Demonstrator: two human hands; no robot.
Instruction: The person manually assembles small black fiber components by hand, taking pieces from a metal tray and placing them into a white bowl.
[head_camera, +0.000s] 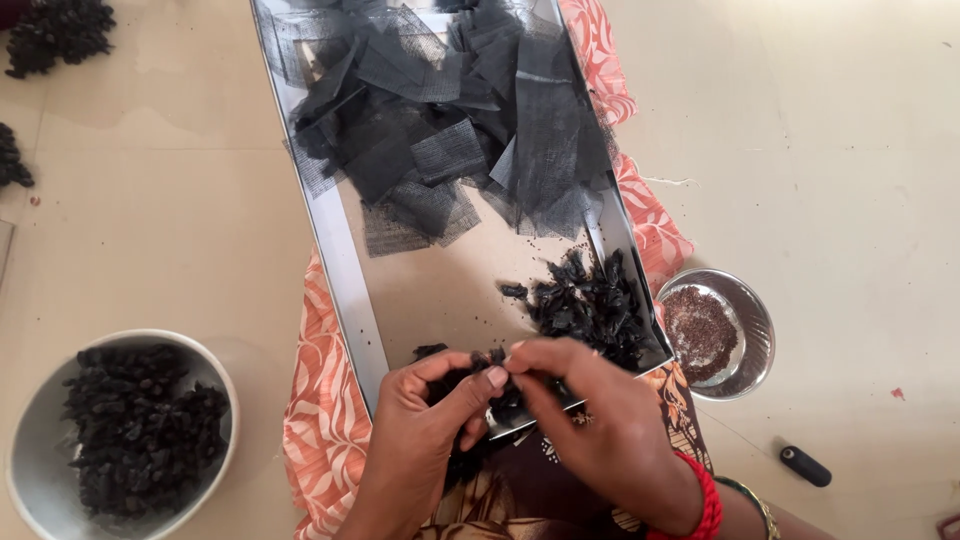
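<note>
**A:** See the small black bit (492, 358) you hold? It sits right between your two hands, just over the near end of the steel tray (350, 290).

**B:** How do I do it well?

**A:** Pinch it with your fingertips only. Keep it low over the tray, so any crumbs land there and not on the cloth (320, 400) in your lap. Go slow. It is tiny and could slip.

**B:** What are my hands doing?

**A:** Your left hand (425, 430) is nearly closed, with thumb and finger nipped on the bit. Your right hand (590, 410) is curled narrow too, and its fingertips meet the same bit. I think it is one bit, but it is dark and small, so it may be two.

**B:** What is close by?

**A:** A pile of black bits (595, 305) lies in the tray, just beside your right hand. Farther up the tray are black net squares (450, 110). On the floor, a white bowl (25, 440) full of dark pieces sits to your left. A small steel bowl (755, 330) of brown seeds sits to your right, with a little black tube (805, 466) near it.
</note>
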